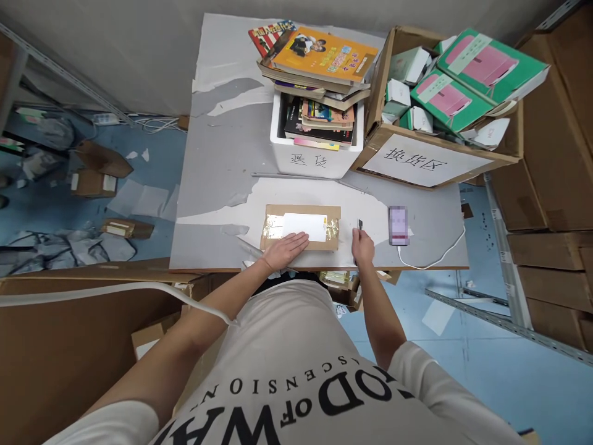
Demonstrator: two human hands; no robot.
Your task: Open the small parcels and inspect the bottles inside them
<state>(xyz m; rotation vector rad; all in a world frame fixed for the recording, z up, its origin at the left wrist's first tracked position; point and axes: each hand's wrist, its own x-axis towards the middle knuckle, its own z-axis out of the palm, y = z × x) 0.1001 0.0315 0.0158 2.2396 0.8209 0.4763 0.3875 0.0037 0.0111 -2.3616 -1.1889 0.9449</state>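
A small cardboard box lies flat near the front edge of the table, with shiny tape at both ends and a white label on top. My left hand rests on its lower left part, fingers stretched out flat over the box and the label's edge. Just right of the box, my right hand is closed around a utility knife. Its tip pokes out above my fingers, apart from the box; the rest is hidden in my grip.
A phone with a white charging cable lies to the right. Behind stand a white bin piled with books and a big carton of green boxes. Parcels lie on the floor at left.
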